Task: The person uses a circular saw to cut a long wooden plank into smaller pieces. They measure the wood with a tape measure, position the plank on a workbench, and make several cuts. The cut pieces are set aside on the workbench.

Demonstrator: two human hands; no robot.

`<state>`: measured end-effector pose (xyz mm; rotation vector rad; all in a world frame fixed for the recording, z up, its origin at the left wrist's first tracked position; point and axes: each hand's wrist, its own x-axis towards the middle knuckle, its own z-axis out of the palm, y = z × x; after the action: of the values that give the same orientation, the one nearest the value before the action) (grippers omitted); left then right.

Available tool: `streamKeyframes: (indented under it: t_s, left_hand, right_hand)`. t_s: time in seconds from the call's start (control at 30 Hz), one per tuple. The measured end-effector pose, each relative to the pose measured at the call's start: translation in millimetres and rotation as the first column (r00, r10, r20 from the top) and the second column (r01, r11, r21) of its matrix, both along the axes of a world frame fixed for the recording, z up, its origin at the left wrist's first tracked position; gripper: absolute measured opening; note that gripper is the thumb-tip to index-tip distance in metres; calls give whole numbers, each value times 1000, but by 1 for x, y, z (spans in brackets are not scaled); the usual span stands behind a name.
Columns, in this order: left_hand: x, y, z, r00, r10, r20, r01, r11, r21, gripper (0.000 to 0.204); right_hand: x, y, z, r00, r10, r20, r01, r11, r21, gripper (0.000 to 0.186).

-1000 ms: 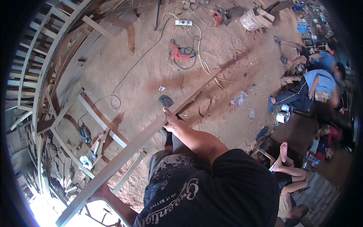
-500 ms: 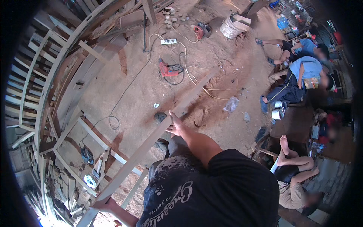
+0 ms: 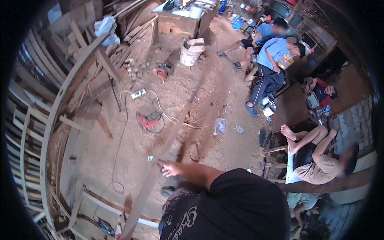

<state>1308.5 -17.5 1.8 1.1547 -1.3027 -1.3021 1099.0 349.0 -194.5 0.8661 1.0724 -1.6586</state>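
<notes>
A long, narrow wooden plank (image 3: 153, 176) runs slantwise from the bottom edge of the picture up past the middle of the floor. My right hand (image 3: 171, 169) is closed on its right edge, about midway along, with the forearm reaching in from the right. Of my left hand (image 3: 135, 239) only a sliver shows at the lower edge, beside the plank's near end; its fingers are hidden. Beyond the plank, a red power drill (image 3: 148, 121) lies on the dirt floor with its cord coiled beside it.
A white power strip (image 3: 138, 94) and loose cords lie ahead. Farther off are a red power tool (image 3: 163, 72) and a bucket (image 3: 192, 53). Curved wooden framing (image 3: 50, 132) lines the left. Several people sit, stand or lie on the right. A wooden frame (image 3: 102, 203) lies at lower left.
The view has tilted up and turned, bringing a table at the back into sight. My left hand has almost left the picture at the bottom. My right hand remains on the plank.
</notes>
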Motion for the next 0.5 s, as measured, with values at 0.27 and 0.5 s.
streamKeyframes:
  t_s: [0.27, 0.5]
  left_hand:
    - [-35, 21, 41, 995, -64, -74, 61, 997, -47, 48]
    - [65, -14, 96, 932, 211, -293, -218, 976, 12, 52]
  right_hand:
    - [-27, -53, -43, 862, -505, -50, 507, 861, 36, 48]
    - [-7, -36, 14, -151, 300, -942, -346, 876, 335, 63]
